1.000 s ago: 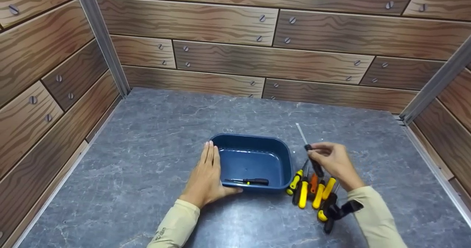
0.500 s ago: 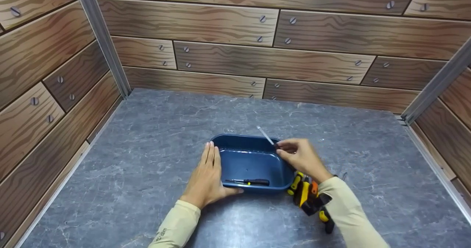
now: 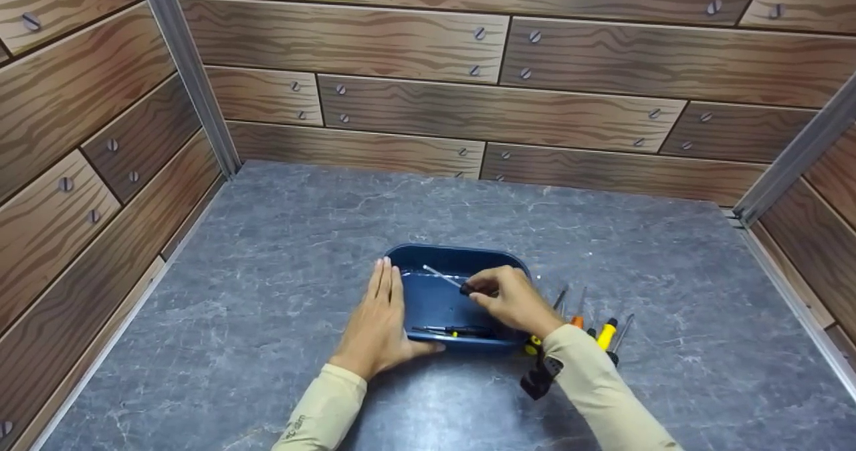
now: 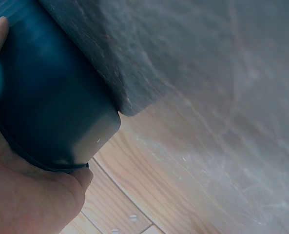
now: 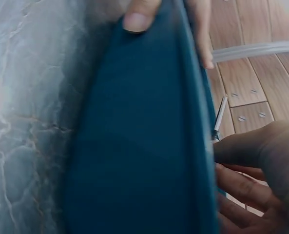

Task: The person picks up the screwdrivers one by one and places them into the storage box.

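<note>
A dark blue plastic bin (image 3: 438,304) stands on the table, and my left hand (image 3: 374,327) rests against its left end. The left fingers lie straight along that end, and the thumb reaches along the front wall. My right hand (image 3: 511,297) pinches a screwdriver (image 3: 443,276) over the bin, its pale shaft pointing to the back left. Most of this screwdriver's handle is hidden by the fingers. Inside, along the front wall, lies a small dark screwdriver (image 3: 461,331). In the right wrist view the held screwdriver's shaft (image 5: 222,112) shows beyond the bin's rim.
To the right of the bin lie several screwdrivers with yellow (image 3: 607,334), orange (image 3: 577,321) and black handles, partly behind the right sleeve (image 3: 602,377). A black wrist mount (image 3: 540,379) hangs under that sleeve. Wood-patterned walls (image 3: 495,103) enclose the marbled grey table (image 3: 321,237).
My right hand has carried the screwdriver leftward from above the pile, over the bin's right rim, and lower over its inside. My left hand has stayed at the bin's left end.
</note>
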`<action>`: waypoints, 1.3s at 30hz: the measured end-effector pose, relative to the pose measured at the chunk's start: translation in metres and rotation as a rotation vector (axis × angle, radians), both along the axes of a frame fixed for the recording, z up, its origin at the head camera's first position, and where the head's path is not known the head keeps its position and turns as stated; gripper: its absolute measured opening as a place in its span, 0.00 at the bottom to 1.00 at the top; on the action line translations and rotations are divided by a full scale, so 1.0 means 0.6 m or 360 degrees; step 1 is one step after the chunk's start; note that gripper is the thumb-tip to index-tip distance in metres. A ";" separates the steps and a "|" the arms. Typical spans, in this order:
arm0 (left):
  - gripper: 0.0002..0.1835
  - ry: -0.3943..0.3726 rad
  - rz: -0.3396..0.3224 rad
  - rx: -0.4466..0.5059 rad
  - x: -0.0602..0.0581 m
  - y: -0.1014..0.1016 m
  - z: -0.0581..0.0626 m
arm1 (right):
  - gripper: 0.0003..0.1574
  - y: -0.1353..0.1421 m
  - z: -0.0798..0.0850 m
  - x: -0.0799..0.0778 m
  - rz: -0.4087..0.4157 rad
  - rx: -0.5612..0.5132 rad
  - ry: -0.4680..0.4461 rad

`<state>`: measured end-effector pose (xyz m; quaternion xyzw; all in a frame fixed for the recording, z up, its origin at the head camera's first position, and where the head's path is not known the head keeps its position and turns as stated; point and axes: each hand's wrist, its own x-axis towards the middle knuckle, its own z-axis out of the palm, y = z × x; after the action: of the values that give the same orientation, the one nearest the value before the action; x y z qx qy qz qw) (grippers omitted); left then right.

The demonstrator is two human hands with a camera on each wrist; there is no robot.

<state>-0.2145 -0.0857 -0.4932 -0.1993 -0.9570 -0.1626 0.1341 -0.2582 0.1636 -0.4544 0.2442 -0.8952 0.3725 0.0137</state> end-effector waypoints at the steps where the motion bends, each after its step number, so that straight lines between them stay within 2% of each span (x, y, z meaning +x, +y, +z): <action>1: 0.76 0.0005 0.0000 0.0000 0.000 0.000 0.000 | 0.11 -0.003 -0.002 0.001 0.0013 0.0022 0.0005; 16: 0.75 0.0103 -0.0027 -0.0020 -0.002 0.000 -0.001 | 0.08 -0.024 -0.025 0.011 0.0158 0.0323 0.0037; 22: 0.75 0.0071 -0.0017 -0.0014 -0.002 -0.001 -0.002 | 0.08 -0.026 -0.024 0.011 0.0181 0.0340 -0.0029; 39: 0.75 0.0049 -0.0010 -0.0032 0.000 -0.002 -0.001 | 0.09 -0.027 -0.023 0.010 0.0202 0.0352 -0.0091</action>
<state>-0.2144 -0.0868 -0.4939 -0.2062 -0.9558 -0.1502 0.1463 -0.2520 0.1474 -0.4681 0.2896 -0.9136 0.2786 -0.0625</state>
